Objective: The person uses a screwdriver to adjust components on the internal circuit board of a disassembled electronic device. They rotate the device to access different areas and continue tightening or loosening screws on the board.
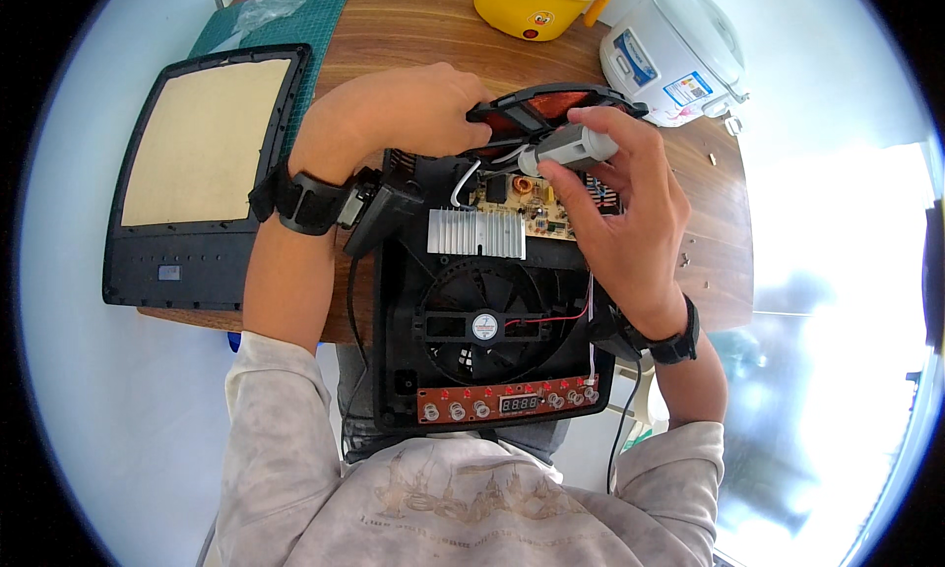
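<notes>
Brown wood grain runs across the surface [394, 26], with a green cutting mat [330, 16] at its far left corner, a yellow pot [522, 14] on the far edge and a white rice cooker [669, 50] toward the far right corner. Small metal bits [686, 260] lie near the right edge. Opening up looks done: the cover [192, 144], a black frame with a cream sheet on it, lies apart on the left, jutting past the near edge. What I have open is a black casing [396, 346], spanning the near edge above my lap. Its coil [556, 104] stands tilted up at the far end, copper-red in a black frame, and white leads run near it. As I judge it, the inner parts have yet to come out: the finned silver heatsink [477, 234], the tan circuit board [551, 213], the round black fan [484, 328] and the orange button strip [472, 392] all sit in place. My left grip [418, 104] is pinching the coil's left end; my right grip [630, 198] is wrapped around a grey cylindrical tool [576, 151], and I cannot tell what its tip meets
</notes>
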The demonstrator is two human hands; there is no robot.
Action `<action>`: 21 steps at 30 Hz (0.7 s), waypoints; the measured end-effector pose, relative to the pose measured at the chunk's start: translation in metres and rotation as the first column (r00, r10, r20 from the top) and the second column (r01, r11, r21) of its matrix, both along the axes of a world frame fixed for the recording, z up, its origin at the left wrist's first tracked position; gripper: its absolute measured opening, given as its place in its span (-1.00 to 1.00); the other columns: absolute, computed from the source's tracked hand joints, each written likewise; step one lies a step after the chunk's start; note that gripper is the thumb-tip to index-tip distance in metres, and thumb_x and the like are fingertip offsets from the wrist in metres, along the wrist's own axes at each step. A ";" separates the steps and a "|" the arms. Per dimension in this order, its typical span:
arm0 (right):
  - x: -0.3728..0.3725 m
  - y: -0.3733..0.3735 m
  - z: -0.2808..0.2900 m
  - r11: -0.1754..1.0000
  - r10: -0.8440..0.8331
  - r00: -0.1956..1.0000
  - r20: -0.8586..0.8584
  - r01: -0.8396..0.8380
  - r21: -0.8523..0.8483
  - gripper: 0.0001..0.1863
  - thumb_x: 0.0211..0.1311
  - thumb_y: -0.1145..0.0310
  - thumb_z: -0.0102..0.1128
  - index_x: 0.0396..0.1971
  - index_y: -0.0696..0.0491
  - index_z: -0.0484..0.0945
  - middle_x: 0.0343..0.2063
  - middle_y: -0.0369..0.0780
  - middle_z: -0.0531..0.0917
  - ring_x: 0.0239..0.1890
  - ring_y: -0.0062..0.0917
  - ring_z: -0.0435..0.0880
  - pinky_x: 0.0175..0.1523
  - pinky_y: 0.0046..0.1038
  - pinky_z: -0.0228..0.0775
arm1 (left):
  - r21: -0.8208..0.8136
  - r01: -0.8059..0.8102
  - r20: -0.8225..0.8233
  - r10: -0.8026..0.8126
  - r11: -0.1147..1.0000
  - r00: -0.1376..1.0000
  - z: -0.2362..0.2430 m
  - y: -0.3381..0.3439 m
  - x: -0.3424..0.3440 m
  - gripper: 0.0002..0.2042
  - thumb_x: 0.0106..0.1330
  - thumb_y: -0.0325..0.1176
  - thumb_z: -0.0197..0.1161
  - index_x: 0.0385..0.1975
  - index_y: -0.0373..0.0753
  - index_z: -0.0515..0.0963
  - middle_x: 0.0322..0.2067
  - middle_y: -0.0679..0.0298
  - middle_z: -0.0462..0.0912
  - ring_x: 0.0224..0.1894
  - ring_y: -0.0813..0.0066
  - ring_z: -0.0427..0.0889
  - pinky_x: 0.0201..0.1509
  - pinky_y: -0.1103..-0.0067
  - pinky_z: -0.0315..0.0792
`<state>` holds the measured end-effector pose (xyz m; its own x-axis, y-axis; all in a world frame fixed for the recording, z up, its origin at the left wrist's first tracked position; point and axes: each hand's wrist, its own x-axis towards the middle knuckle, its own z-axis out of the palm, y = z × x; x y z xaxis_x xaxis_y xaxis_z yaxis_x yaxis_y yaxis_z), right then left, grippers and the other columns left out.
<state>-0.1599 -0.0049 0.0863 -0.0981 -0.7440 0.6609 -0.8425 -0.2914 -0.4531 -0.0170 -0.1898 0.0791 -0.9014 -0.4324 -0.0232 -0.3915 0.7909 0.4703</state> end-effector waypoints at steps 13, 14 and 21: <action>-0.004 0.000 -0.003 1.000 -0.002 1.000 0.007 0.002 0.011 -0.57 0.16 0.53 0.51 0.03 0.11 0.58 -0.08 -0.16 0.69 -0.18 -0.35 0.76 -0.10 -0.42 0.67 | 0.032 -0.013 0.039 0.012 0.999 0.999 0.002 0.001 -0.001 -0.67 0.44 -0.21 0.26 0.05 -0.28 0.68 -0.32 0.00 0.71 -0.32 0.15 0.74 -0.18 0.31 0.60; -0.003 0.001 -0.002 1.000 0.002 1.000 -0.013 -0.002 0.003 -0.57 0.16 0.53 0.50 0.03 0.11 0.58 -0.08 -0.16 0.69 -0.18 -0.35 0.76 -0.10 -0.43 0.67 | 0.033 -0.012 0.040 0.011 0.999 0.999 0.002 0.001 -0.001 -0.67 0.44 -0.20 0.26 0.05 -0.27 0.68 -0.31 0.00 0.71 -0.32 0.16 0.74 -0.17 0.31 0.60; -0.001 0.001 -0.001 1.000 -0.001 1.000 -0.008 0.001 -0.015 -0.57 0.15 0.53 0.51 0.03 0.11 0.60 -0.07 -0.17 0.70 -0.18 -0.37 0.76 -0.09 -0.43 0.67 | 0.009 -0.011 0.045 0.010 1.000 0.999 0.005 0.003 -0.001 -0.67 0.43 -0.20 0.25 0.04 -0.27 0.69 -0.33 0.00 0.72 -0.32 0.11 0.74 -0.17 0.31 0.60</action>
<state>-0.1613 -0.0038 0.0852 -0.0935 -0.7341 0.6726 -0.8463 -0.2973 -0.4421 -0.0177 -0.1869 0.0841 -0.8947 -0.4415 -0.0678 -0.4208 0.7824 0.4590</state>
